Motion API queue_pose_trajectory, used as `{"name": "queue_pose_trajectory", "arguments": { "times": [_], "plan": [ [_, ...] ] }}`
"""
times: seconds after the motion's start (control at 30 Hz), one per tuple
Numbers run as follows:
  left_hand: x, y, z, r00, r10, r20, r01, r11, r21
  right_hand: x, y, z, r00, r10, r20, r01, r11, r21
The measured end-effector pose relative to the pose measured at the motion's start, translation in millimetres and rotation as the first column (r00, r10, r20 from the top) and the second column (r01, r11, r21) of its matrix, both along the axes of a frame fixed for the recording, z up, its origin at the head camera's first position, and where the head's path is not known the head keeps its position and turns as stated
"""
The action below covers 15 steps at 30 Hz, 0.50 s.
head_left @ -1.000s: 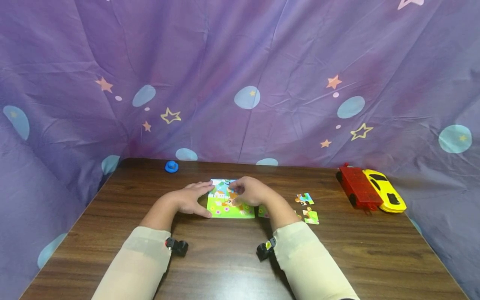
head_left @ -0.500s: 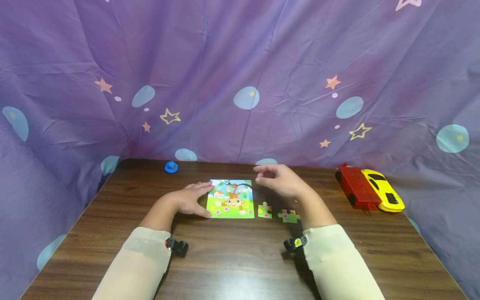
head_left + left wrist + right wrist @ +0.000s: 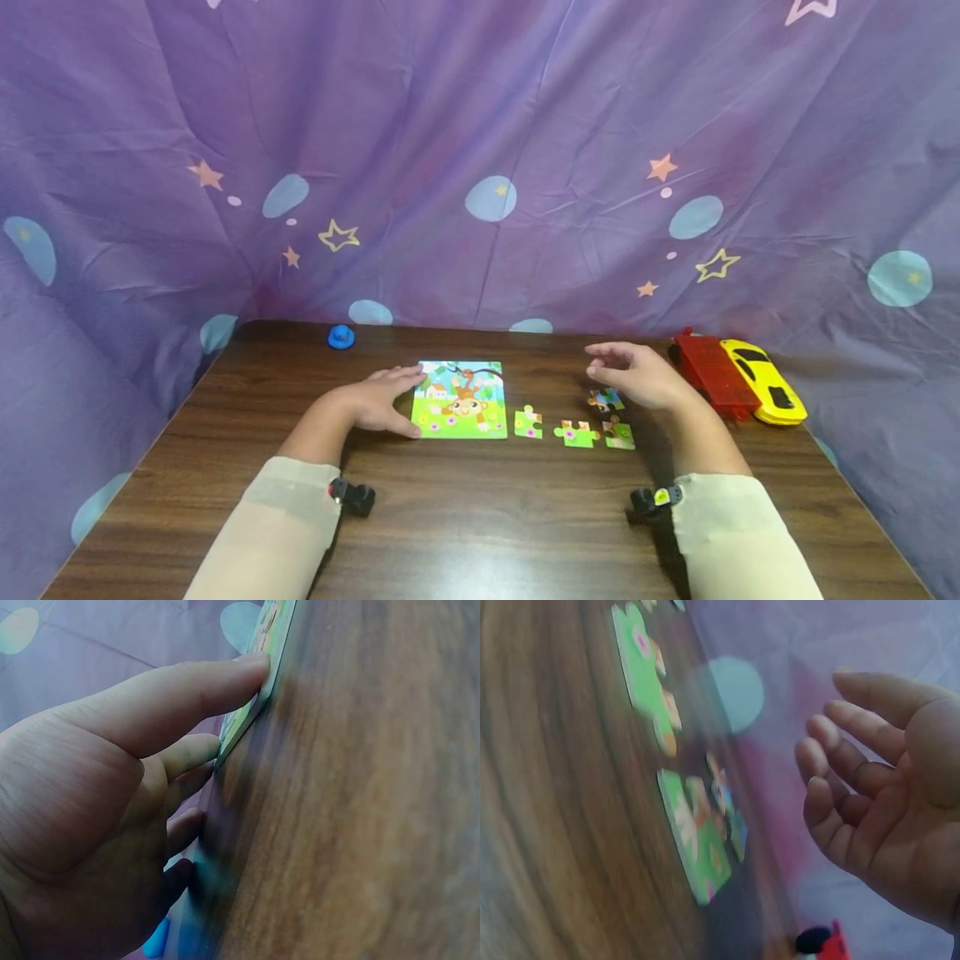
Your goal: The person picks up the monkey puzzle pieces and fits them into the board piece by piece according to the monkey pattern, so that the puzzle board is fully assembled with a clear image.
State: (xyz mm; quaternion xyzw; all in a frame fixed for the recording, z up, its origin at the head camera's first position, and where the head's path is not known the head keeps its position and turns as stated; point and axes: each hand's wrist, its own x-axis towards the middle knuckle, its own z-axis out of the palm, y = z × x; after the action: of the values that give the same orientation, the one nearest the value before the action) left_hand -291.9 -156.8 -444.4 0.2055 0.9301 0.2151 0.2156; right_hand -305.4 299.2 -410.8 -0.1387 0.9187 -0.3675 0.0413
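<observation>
A square picture board (image 3: 459,400), showing a monkey hanging from a branch, lies flat on the table. My left hand (image 3: 371,402) rests at its left side, fingers extended, with the thumb (image 3: 225,684) at the near left corner. My right hand (image 3: 641,375) hovers over the right-hand jigsaw pieces with nothing in it, fingers loosely bent. Beneath it are a blue-and-brown jigsaw piece (image 3: 607,399), partly covered in the head view, and a green corner piece (image 3: 694,840). Two more green pieces, one a jigsaw piece with a pink flower (image 3: 577,435), the other a narrower jigsaw piece (image 3: 528,423), lie beside the board.
At the back left sits a small blue toy (image 3: 341,337). A red toy trailer (image 3: 718,375) and a yellow toy car (image 3: 767,383) stand side by side at the back right. A purple curtain (image 3: 420,167) hangs behind the wooden table (image 3: 480,517).
My right hand has left the board and moved right, to above the right-hand jigsaw pieces. The whole monkey picture now shows. My left hand stays at the board's left side.
</observation>
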Motion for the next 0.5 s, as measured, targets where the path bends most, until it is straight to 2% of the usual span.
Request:
{"name": "queue_pose_trajectory", "arguments": {
  "times": [0.33,0.5],
  "plan": [
    [0.5,1.1,1.1,1.0,0.008,-0.007,-0.008,1.0,0.003,-10.6,27,-24.3,0.992,-0.05,0.114,0.057,0.997,-0.053],
    [0.9,0.8,1.0,1.0,0.009,-0.005,-0.009,1.0,0.001,-9.4,37,-29.8,0.985,0.0,0.17,0.006,0.999,-0.034]
  ]
}}
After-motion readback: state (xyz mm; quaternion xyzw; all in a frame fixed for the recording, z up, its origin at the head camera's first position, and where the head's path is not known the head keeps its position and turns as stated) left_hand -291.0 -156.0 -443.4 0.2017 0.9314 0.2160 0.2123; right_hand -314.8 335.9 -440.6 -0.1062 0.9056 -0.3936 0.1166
